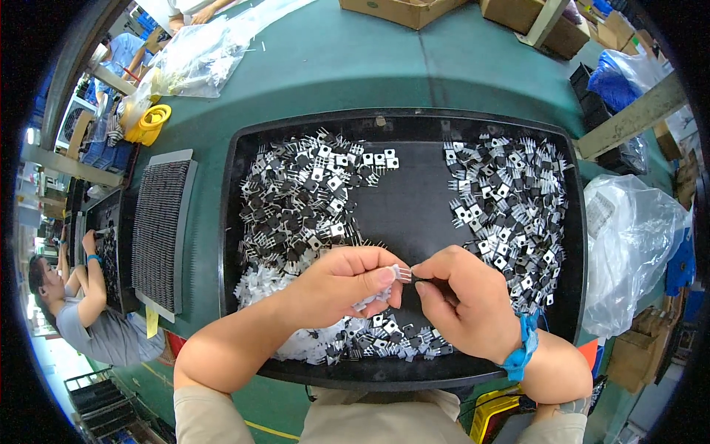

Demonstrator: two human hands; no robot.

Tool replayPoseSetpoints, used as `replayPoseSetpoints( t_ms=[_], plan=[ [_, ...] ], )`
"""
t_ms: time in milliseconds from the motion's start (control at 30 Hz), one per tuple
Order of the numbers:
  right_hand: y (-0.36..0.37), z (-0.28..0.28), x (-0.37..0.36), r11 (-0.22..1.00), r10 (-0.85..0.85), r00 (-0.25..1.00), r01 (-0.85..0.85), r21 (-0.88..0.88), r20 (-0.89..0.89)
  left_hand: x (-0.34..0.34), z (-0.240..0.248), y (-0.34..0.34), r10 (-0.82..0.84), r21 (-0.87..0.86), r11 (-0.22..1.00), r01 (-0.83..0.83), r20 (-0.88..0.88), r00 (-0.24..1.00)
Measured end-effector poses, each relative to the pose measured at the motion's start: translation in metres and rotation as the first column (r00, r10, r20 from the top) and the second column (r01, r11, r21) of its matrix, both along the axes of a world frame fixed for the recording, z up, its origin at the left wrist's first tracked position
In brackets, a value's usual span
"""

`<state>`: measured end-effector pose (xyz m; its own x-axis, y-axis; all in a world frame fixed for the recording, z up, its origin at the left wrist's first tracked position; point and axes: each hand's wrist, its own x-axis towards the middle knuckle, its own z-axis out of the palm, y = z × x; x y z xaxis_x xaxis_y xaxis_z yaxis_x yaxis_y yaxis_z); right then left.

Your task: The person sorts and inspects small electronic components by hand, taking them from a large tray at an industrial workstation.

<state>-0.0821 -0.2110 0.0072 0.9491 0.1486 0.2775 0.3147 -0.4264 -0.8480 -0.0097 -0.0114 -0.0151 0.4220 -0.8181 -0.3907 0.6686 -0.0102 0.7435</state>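
My left hand point(342, 280) is closed around several small white plastic pieces point(376, 300), with one pinched between thumb and forefinger. My right hand point(467, 300) pinches a black three-legged transistor point(416, 279), mostly hidden by the fingertips. Its metal legs point left, toward the white piece; I cannot tell whether they touch. Both hands are above the front middle of a large black tray point(310, 122). Loose transistors point(285, 200) heap at the tray's left, more transistors point(510, 214) at its right, and a few along the front. White plastic pieces point(260, 285) pile up at the left front.
Left of the tray stands a grey rack point(159, 233) packed with rows of dark parts. A clear plastic bag point(629, 251) lies to the right, beside a metal post point(629, 115). Cardboard boxes point(403, 11) sit at the back. At far left, a co-worker point(96, 311) reaches into another tray.
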Motion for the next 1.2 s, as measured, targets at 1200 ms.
replayPoseSetpoints(
  t_ms=[1200],
  plan=[
    [0.003,-0.005,0.0,0.982,0.062,0.94,0.004,0.191,-0.335,0.0,0.009,-0.001,0.005,0.228,0.973,-0.046,0.175,0.985]
  ],
)
